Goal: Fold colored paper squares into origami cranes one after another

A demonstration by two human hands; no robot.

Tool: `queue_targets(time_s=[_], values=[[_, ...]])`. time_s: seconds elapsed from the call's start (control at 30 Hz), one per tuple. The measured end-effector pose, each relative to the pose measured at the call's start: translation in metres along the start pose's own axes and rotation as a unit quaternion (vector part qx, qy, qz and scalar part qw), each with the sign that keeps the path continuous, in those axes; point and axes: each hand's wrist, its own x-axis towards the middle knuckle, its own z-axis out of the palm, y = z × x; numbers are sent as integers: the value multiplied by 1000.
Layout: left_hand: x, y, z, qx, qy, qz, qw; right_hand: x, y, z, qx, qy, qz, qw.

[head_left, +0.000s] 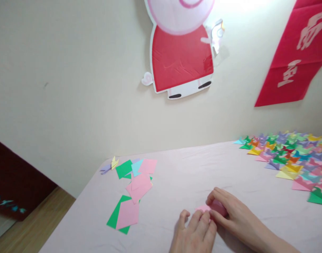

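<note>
A small pink paper piece [203,208] lies on the pale pink tabletop [182,175] near the front edge. My right hand [229,212] curls over its right side, fingers pinched on the folded pink paper. My left hand [194,233] rests just left of and below it, fingers bent, fingertips pressing the paper's near edge. Most of the piece is hidden under both hands.
Loose square sheets, pink [138,188], green [124,168] and light blue, lie scattered to the left. Several folded coloured paper shapes [290,158] cover the right back of the table. A cartoon cutout [182,52] and a red banner [295,56] hang on the wall.
</note>
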Motion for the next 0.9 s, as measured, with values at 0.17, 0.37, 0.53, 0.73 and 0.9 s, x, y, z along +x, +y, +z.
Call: queue_targets(time_s=[0.17, 0.37, 0.53, 0.73, 0.9], values=[[1, -7, -13, -71, -48, -8, 996, -1, -6, 2, -17, 24, 1, 1000], [-2, -4, -38, -184, -112, -57, 975, 2, -1, 6, -28, 41, -17, 999], [-1, 5, -51, -224, -128, -106, 960, 2, 3, 6, -43, 29, 10, 999], [-4, 10, -49, -157, -112, -142, 971, 1, 12, 6, -19, 40, 23, 999], [-16, 13, -44, -120, -63, -167, 977, 2, 24, 1, 122, 47, -2, 991]])
